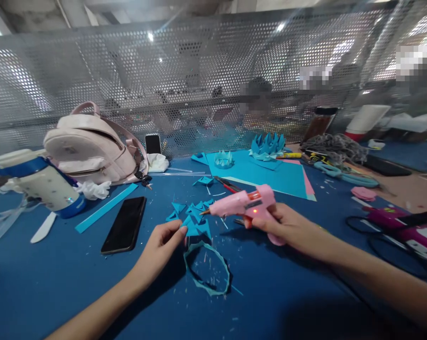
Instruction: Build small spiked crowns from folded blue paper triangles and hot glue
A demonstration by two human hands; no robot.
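Observation:
My right hand point(284, 224) grips a pink hot glue gun point(231, 204), an orange light glowing on its side. Its nozzle points left, close over a folded blue paper piece point(198, 228). My left hand point(168, 236) pinches that piece by its left edge between thumb and fingers. Just below it a pale blue paper ring point(218, 257) with a jagged edge lies on the table; whether the two touch I cannot tell. Several small folded blue paper points point(178, 208) lie behind my left hand.
Left: black phone point(124, 225), blue paper strip point(105, 208), white plastic knife point(43, 227), tumbler point(39, 182), pink backpack point(93, 146). Behind: blue sheets point(287, 182) bearing paper crowns point(267, 146), before a perforated metal screen point(185, 85). Right: blue-handled scissors point(355, 178), magenta device with black cord point(408, 231).

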